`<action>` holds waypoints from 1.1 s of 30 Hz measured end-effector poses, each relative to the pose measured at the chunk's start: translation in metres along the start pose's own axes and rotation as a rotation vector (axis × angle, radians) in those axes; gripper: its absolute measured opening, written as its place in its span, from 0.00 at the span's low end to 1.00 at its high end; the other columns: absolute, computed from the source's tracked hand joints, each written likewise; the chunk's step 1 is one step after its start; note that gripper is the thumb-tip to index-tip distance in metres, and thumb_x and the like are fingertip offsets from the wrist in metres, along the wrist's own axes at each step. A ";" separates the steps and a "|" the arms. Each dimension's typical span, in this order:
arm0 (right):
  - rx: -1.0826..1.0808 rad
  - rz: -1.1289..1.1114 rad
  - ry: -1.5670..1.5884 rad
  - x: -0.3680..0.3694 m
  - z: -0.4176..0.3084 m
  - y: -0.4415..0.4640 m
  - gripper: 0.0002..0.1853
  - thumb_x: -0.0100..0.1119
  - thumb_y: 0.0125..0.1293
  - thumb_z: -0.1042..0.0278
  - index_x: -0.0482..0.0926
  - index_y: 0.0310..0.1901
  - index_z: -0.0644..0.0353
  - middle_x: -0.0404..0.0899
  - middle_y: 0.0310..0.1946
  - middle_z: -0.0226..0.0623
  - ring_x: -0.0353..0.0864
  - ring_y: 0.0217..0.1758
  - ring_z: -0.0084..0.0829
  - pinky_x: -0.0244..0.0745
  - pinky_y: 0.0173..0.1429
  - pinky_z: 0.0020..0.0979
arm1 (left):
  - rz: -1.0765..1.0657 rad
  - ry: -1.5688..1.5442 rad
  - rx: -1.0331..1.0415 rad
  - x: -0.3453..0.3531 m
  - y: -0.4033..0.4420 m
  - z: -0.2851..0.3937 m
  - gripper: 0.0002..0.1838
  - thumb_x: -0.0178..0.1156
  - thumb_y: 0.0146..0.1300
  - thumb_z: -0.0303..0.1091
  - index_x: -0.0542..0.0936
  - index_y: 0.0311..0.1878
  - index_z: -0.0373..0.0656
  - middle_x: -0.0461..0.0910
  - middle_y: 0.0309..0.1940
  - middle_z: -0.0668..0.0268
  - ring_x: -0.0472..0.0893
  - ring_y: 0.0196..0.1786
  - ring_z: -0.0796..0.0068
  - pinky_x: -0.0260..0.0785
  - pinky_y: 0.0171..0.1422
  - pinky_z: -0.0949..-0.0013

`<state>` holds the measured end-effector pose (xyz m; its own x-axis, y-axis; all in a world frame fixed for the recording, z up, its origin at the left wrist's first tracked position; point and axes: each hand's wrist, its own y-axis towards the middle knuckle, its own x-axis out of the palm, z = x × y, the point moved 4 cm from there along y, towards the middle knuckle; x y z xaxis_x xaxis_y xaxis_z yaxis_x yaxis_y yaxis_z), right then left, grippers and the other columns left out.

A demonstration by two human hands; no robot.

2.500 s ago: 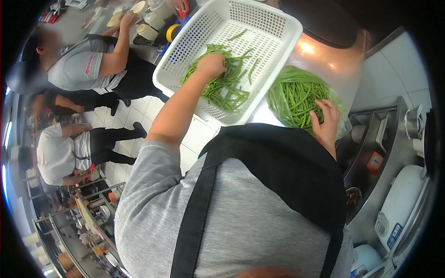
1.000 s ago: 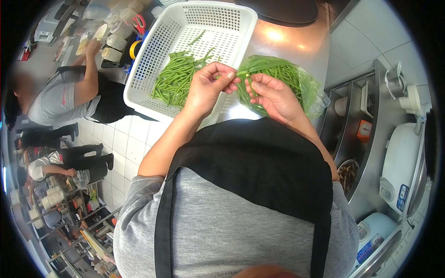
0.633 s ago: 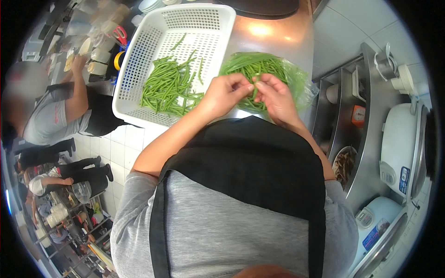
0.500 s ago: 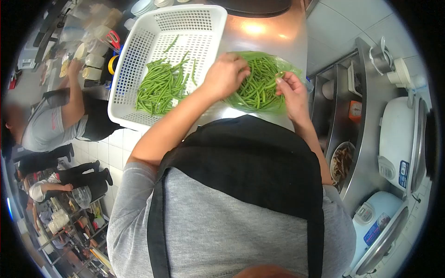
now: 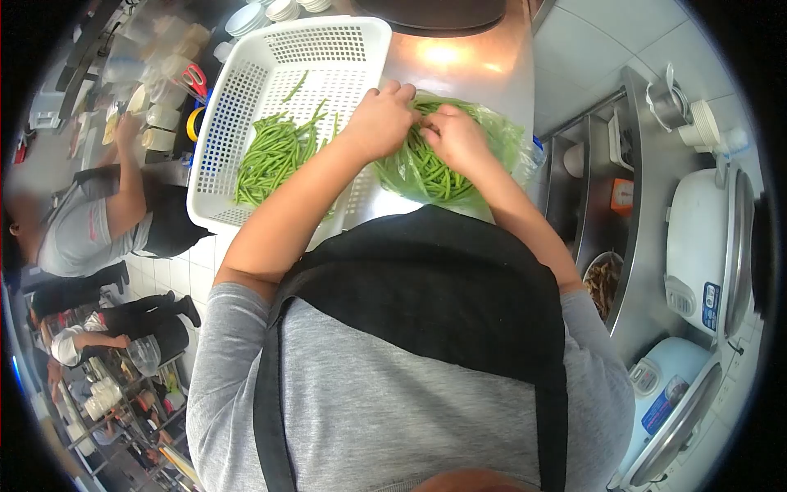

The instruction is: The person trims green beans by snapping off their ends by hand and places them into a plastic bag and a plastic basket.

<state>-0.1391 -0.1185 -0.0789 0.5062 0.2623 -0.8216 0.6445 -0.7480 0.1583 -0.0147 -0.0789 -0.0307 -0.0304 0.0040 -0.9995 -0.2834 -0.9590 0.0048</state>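
My left hand (image 5: 384, 120) is closed at the upper left edge of a clear green plastic bag (image 5: 500, 135) full of green beans (image 5: 436, 174). Beside it, my right hand (image 5: 456, 139) is closed with thumb and fingertips pinched together over the beans. What lies between the fingers of either hand is too small or hidden to name. To the left stands a white perforated basket (image 5: 375, 41), with a pile of green beans (image 5: 275, 156) in it and a few loose ones higher up.
Under bag and basket is a steel counter (image 5: 512, 78). A dark round lid (image 5: 430, 12) lies at the back. Red scissors (image 5: 194, 79) and tape (image 5: 195, 123) are left of the basket. A person (image 5: 90, 217) works at the left. Rice cookers (image 5: 697, 254) stand right.
The view has shifted, so basket and bag sit further left than earlier. My left hand has gone from the basket to the bag; my right hand has moved in from the bag's right side beside it.
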 end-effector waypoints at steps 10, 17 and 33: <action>0.225 -0.109 0.678 -0.018 0.024 0.005 0.16 0.68 0.54 0.63 0.79 0.42 0.63 0.79 0.33 0.34 0.78 0.33 0.25 0.72 0.37 0.28 | 0.388 -0.305 -0.104 -0.003 -0.019 -0.013 0.13 0.64 0.49 0.26 0.81 0.41 0.40 0.75 0.52 0.61 0.71 0.58 0.59 0.63 0.63 0.61; 0.275 -0.159 1.268 -0.039 0.018 -0.004 0.07 0.56 0.65 0.74 0.74 0.44 0.64 0.80 0.35 0.36 0.79 0.33 0.22 0.76 0.38 0.22 | 0.168 -1.067 -0.220 0.003 -0.009 0.003 0.11 0.62 0.59 0.30 0.80 0.45 0.39 0.82 0.35 0.59 0.80 0.37 0.72 0.72 0.46 0.71; 0.330 0.002 1.332 -0.015 0.027 -0.022 0.10 0.59 0.62 0.74 0.74 0.44 0.63 0.78 0.32 0.35 0.80 0.32 0.25 0.77 0.35 0.24 | 0.148 -0.949 -0.334 0.026 -0.012 -0.001 0.10 0.62 0.61 0.33 0.79 0.41 0.36 0.80 0.29 0.68 0.76 0.31 0.82 0.69 0.38 0.75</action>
<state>-0.1761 -0.1220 -0.0847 0.7900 0.5029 0.3508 0.5732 -0.8089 -0.1312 -0.0109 -0.0680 -0.0566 -0.8326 -0.0373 -0.5526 0.0628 -0.9977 -0.0271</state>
